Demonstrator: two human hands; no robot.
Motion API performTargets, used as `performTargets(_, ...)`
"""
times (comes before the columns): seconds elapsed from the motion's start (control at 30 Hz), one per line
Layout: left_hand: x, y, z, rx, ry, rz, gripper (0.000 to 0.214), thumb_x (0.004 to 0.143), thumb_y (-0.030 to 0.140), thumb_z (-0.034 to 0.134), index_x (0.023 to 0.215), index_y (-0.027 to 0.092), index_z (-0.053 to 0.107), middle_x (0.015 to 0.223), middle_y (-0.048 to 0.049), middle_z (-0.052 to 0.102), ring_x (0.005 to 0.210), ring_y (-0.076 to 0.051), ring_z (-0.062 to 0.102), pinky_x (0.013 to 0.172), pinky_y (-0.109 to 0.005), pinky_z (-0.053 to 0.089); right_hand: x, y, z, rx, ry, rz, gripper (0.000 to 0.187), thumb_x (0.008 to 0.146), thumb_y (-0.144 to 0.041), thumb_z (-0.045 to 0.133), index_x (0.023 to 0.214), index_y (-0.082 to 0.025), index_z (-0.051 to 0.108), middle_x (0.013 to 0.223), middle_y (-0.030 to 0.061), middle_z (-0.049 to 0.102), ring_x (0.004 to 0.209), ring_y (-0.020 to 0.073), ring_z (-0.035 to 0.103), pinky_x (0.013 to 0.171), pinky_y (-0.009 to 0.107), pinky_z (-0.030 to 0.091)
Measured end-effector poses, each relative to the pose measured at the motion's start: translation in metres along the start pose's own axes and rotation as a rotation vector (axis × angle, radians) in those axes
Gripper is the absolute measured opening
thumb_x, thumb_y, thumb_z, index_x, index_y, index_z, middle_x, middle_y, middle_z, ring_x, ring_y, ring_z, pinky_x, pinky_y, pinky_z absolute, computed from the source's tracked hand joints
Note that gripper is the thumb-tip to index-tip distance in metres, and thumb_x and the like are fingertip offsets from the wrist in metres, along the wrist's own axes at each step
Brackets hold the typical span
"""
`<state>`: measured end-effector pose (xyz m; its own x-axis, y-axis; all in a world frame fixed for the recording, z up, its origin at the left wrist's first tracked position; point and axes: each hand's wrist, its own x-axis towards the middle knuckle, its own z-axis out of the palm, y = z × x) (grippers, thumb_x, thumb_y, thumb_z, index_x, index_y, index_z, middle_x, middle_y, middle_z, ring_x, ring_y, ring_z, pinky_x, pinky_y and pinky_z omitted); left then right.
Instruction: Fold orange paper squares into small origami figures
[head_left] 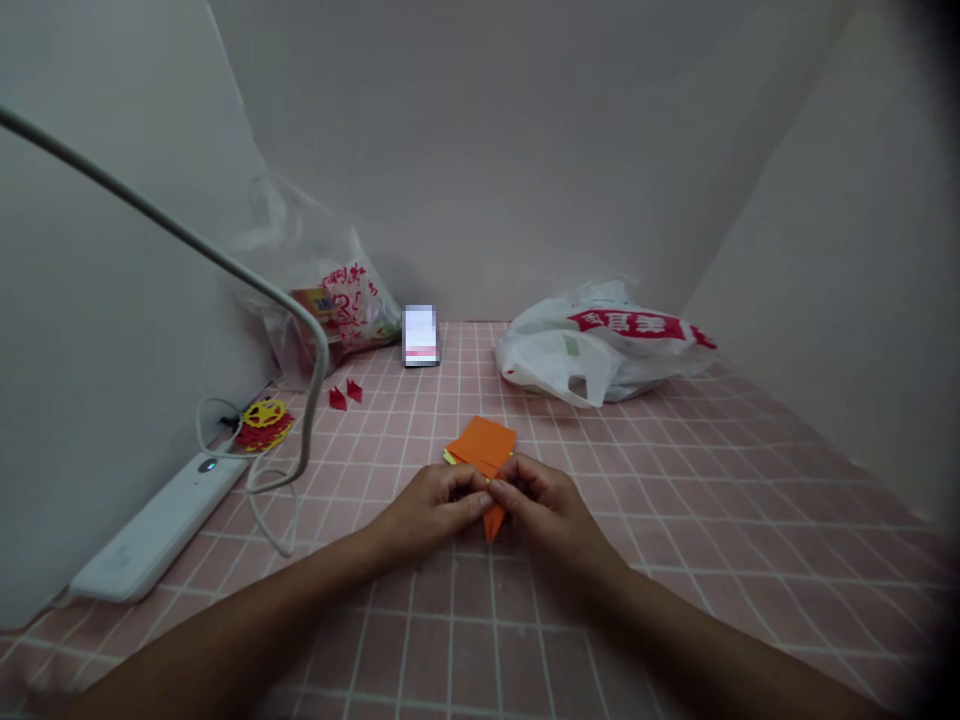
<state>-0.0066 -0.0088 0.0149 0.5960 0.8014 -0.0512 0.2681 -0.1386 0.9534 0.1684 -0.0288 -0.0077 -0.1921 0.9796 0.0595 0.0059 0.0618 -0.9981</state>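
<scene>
A small folded orange paper (492, 522) is pinched between my two hands, its pointed end hanging down toward me. My left hand (442, 505) grips it from the left, thumb and fingertips closed on the edge. From the right, my right hand (541, 500) holds it the same way, its thumb close to the other thumb. Just beyond my fingers lies a stack of orange paper sheets (484, 440), with a bit of yellow-green showing under its left corner. My fingers hide part of the folded piece. Two small red folded papers (338, 399) rest farther back on the left.
Along the left wall lies a white power bank (161, 525) with a looping grey cable (319, 400). Beside it are red and yellow cut-out pieces (264, 425). A filled plastic bag (330, 300), a lit phone (420, 336) and a white bag (600, 345) stand along the back wall.
</scene>
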Motion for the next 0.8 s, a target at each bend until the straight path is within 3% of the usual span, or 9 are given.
performTargets(0.17, -0.002, 0.0, 0.001, 0.044, 0.004, 0.026, 0.025, 0.087, 0.035, 0.052, 0.072, 0.016, 0.057, 0.066, 0.0018, 0.051, 0.062, -0.012, 0.046, 0.059, -0.024, 0.036, -0.001, 0.0, -0.001, -0.058, 0.017, -0.022, 0.034, 0.091, -0.044, 0.052, 0.068, -0.019, 0.05, 0.067, -0.0015, 0.049, 0.061, 0.0124, 0.045, 0.056, 0.025, 0.038)
performTargets(0.33, -0.002, 0.003, 0.0, 0.123, 0.0, 0.063, 0.023, 0.088, 0.032, 0.051, 0.073, 0.016, 0.058, 0.069, 0.0009, 0.054, 0.065, -0.013, 0.048, 0.063, -0.025, 0.037, -0.003, -0.004, 0.002, 0.007, -0.048, 0.055, 0.034, 0.084, -0.046, 0.063, 0.069, -0.018, 0.052, 0.062, -0.0026, 0.051, 0.056, 0.0113, 0.048, 0.052, 0.023, 0.038)
performTargets(0.47, -0.002, 0.003, 0.004, 0.074, 0.037, 0.057, 0.027, 0.092, 0.034, 0.048, 0.075, 0.016, 0.058, 0.069, 0.0002, 0.057, 0.065, -0.013, 0.05, 0.062, -0.025, 0.039, -0.006, -0.007, 0.002, -0.019, 0.025, 0.034, 0.035, 0.088, -0.047, 0.057, 0.067, -0.018, 0.053, 0.059, -0.002, 0.053, 0.052, 0.0116, 0.049, 0.049, 0.023, 0.038)
performTargets(0.57, -0.002, 0.003, 0.009, 0.026, 0.081, 0.004, 0.024, 0.087, 0.036, 0.057, 0.075, 0.016, 0.058, 0.067, 0.0005, 0.058, 0.062, -0.013, 0.05, 0.059, -0.024, 0.037, -0.006, -0.005, 0.003, -0.026, 0.075, 0.044, 0.036, 0.089, -0.047, 0.057, 0.066, -0.018, 0.053, 0.058, -0.0026, 0.051, 0.05, 0.0111, 0.047, 0.046, 0.023, 0.036)
performTargets(0.8, -0.001, 0.0, 0.007, -0.053, 0.124, 0.034, 0.022, 0.091, 0.036, 0.051, 0.081, 0.017, 0.055, 0.069, 0.0012, 0.057, 0.061, -0.012, 0.051, 0.06, -0.024, 0.04, -0.002, -0.003, 0.002, 0.073, 0.031, 0.032, 0.031, 0.09, -0.044, 0.058, 0.073, -0.019, 0.055, 0.058, -0.0025, 0.056, 0.049, 0.0116, 0.052, 0.049, 0.024, 0.041)
